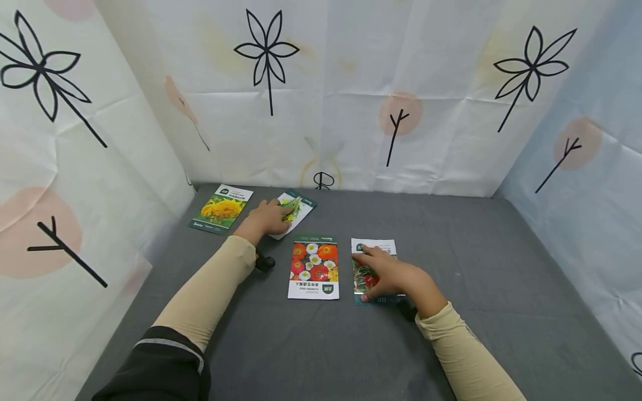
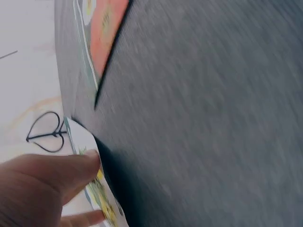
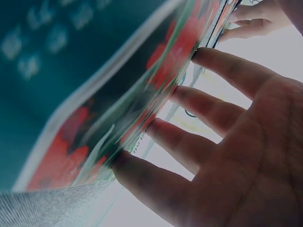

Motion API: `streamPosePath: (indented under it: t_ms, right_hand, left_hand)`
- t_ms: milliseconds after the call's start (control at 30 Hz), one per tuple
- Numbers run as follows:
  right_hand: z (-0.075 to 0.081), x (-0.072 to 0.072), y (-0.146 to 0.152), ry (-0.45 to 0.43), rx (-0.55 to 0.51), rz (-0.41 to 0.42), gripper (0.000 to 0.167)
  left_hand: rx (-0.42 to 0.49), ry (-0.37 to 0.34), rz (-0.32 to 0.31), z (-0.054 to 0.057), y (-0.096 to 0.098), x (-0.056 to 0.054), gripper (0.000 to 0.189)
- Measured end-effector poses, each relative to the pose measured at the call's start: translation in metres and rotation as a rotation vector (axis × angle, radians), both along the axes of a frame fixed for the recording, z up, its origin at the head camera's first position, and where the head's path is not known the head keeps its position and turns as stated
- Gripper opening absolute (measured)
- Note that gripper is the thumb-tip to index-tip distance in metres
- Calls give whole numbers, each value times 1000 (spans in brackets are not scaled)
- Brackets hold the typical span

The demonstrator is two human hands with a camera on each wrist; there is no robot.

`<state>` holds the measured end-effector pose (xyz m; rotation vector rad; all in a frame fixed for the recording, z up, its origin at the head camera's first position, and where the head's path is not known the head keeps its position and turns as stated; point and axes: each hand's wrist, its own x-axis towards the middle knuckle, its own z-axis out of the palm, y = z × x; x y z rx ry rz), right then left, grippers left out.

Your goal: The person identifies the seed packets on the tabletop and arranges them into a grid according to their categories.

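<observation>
On the grey table lie several flat picture packets. My left hand rests over a white packet with yellow-green blooms, at the back left. In the left wrist view, the thumb and a finger touch the face of that packet. My right hand spreads over a packet with red shapes and green leaves, thumb near its lower left corner. In the right wrist view, extended fingertips touch this packet. Between the hands lies a flower seed packet with red, orange and white flowers.
Left of my left hand, a packet with yellow flowers lies near the back left corner. Grey cloth covers the table. White patterned cloth walls stand at the back and both sides.
</observation>
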<state>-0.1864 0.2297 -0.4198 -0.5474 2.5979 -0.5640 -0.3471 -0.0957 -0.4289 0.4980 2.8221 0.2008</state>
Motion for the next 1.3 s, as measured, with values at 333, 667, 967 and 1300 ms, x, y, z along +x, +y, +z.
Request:
streamPosePath:
  t_ms: [333,667,967,1300]
  right_hand:
    - [3,-1,1,8,18,-1,98]
    - [0,-2,4,4,16,6,98]
    - [1,0,4,5,20,6,97]
    - [-1,2,3,1,-5,5,97]
  left_hand:
    - [-9,-26,101,5,22,-2,64]
    - [-67,72,127,-2,36,-2,65]
    - [-43,161,174,-14,45,-6,65]
    - [-18,171,237,-14,50,3,66]
